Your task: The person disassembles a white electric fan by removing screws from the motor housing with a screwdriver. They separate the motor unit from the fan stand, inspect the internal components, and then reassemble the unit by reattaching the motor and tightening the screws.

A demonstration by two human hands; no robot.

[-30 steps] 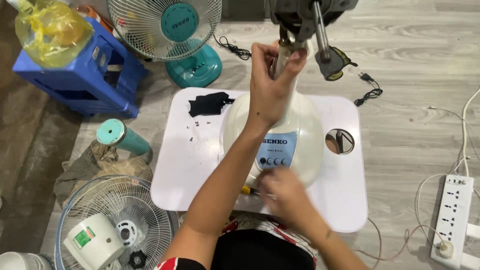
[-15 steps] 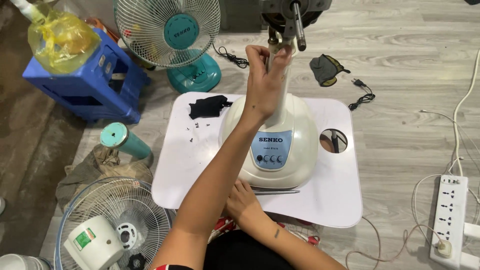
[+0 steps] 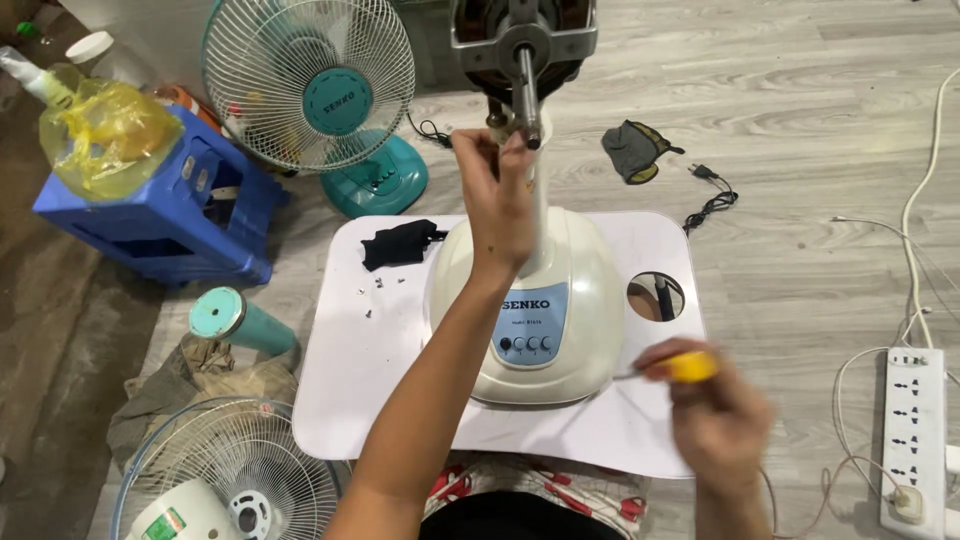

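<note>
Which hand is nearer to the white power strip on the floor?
Right. The right hand, holding a yellow-handled screwdriver, is at the table's near right corner, just left of the power strip. The left hand is farther away, up at the fan's neck.

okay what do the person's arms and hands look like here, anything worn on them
Both arms are bare to where the frame cuts them off: no sleeves, gloves, watch or bands show. The left hand shows no rings. The right hand is motion-blurred, so rings there cannot be ruled out.
</note>
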